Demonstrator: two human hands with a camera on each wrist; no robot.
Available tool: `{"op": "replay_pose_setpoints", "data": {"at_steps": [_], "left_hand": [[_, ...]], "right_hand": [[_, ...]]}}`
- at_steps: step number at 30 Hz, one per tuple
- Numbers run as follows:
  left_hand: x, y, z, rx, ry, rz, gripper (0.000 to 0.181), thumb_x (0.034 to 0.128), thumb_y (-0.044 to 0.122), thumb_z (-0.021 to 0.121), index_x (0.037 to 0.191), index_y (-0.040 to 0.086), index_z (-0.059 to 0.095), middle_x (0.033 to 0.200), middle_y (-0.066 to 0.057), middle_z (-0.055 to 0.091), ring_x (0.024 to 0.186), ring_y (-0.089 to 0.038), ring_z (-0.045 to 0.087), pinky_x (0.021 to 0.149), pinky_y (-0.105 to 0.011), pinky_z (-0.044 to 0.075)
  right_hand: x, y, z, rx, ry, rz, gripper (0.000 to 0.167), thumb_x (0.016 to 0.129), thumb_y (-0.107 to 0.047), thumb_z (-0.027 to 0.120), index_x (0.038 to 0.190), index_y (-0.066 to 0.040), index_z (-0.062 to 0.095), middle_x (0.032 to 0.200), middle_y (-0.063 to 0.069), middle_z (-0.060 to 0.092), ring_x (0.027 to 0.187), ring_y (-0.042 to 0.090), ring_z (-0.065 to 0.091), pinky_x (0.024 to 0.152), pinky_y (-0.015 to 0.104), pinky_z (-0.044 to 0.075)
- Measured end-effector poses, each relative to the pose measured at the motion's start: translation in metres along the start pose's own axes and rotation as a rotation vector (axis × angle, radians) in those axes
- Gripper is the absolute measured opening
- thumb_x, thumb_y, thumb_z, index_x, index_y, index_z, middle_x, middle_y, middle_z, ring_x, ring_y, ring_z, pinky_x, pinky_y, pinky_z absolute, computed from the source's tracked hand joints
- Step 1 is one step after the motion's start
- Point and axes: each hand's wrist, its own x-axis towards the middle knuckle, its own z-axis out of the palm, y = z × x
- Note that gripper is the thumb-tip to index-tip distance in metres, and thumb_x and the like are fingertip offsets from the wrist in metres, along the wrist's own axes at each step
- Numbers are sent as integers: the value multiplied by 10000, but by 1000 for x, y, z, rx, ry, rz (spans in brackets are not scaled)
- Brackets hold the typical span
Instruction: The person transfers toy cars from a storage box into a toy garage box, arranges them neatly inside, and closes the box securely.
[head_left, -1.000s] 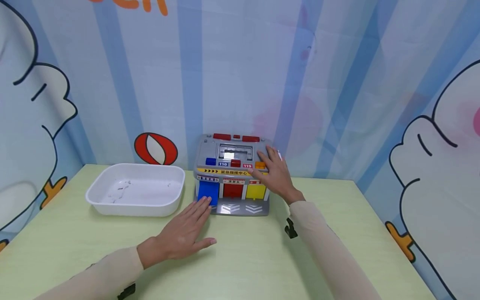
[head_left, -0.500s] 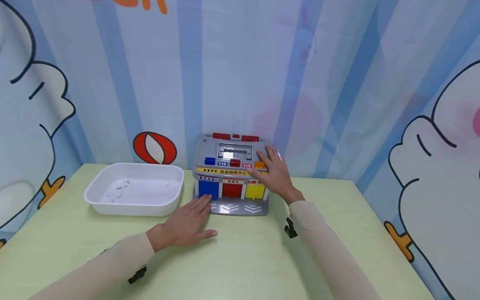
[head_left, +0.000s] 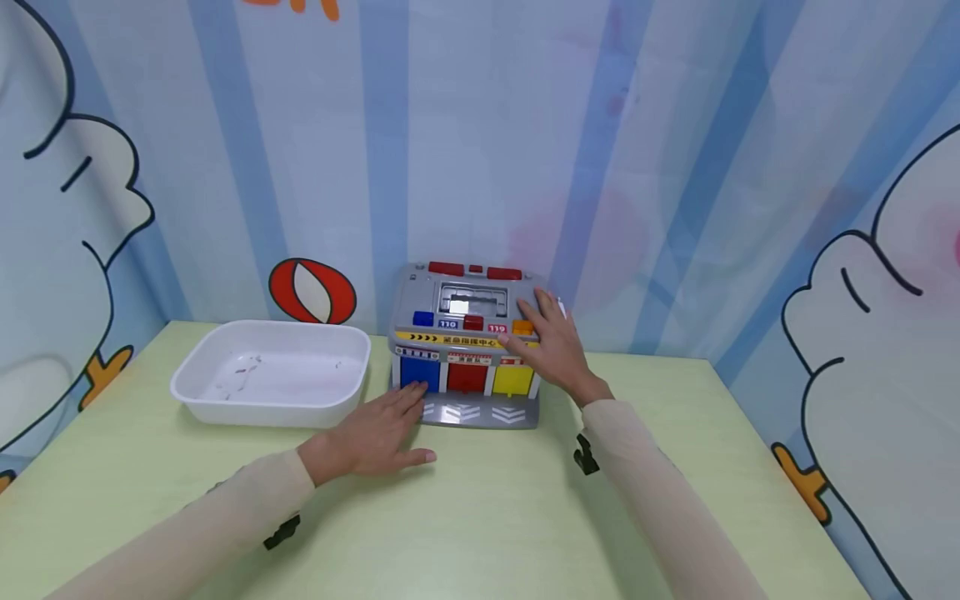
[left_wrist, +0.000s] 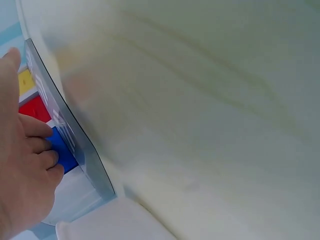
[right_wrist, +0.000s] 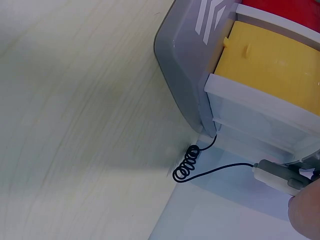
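Observation:
A grey toy emergency station [head_left: 416,292] stands at the back middle of the table, with a blue door [head_left: 417,372], a red door [head_left: 467,378] and a yellow door [head_left: 513,381]. My left hand [head_left: 375,433] presses its fingertips on the lower part of the blue door, thumb stretched aside. In the left wrist view those fingers [left_wrist: 46,145] meet the blue panel, slightly bent. My right hand [head_left: 557,343] rests on the roof's right end with spread fingers, beside an orange button [head_left: 522,327]. Only a bit of that hand shows in the right wrist view.
A white plastic tub [head_left: 270,415] sits left of the station. On the station's right side hangs a small white-and-grey handset [right_wrist: 278,178] with a coiled black cord [right_wrist: 187,162]. A printed curtain [head_left: 480,150] hangs behind the light green table [head_left: 510,517].
The blue door, tilted outward one second ago, now lies flush with the front. My left hand has moved forward against it. My right hand has stayed on the roof.

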Motion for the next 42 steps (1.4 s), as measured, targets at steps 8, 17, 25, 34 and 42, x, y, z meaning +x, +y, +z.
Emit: {"op": "replay_pose_setpoints", "data": {"at_steps": [8,17,25,34,42], "left_hand": [[4,0,-3,-28,5,-14,915,924,698,475,1530,22,366,1655,-144,252,1541,-334,223,1242,-472,252],[7,5,-4,19,20,0,946,915,714,473,1523,-3,365,1649,-163,258,1536,-342,235,1246,-459,246],[8,4,-4,4,16,0,978,900,724,491,1520,-21,359,1650,-180,243,1537,-356,223,1249,-466,235],[7,4,0,-40,8,-19,980,891,731,498,1529,1,356,1659,-171,222,1544,-355,198,1252,-477,225],[8,7,-2,-121,3,-25,856,937,662,498,1563,103,329,1667,-161,203,1550,-358,174,1254,-509,199]], "right_hand": [[0,0,-4,8,-4,2,788,919,-542,557,1565,-148,339,1694,103,128,1574,322,50,1258,576,12],[-4,2,-8,-7,-13,4,782,932,-534,547,1573,-148,316,1696,101,115,1574,324,40,1263,558,11],[-2,1,-9,-11,-4,-4,786,924,-536,554,1568,-147,329,1694,103,127,1574,321,51,1261,568,25],[-1,2,-6,-10,-24,4,797,918,-544,553,1572,-155,318,1696,98,115,1575,318,44,1263,563,25],[-2,2,-7,-15,-36,22,794,916,-557,546,1573,-171,324,1697,92,114,1575,317,33,1262,561,16]]}}
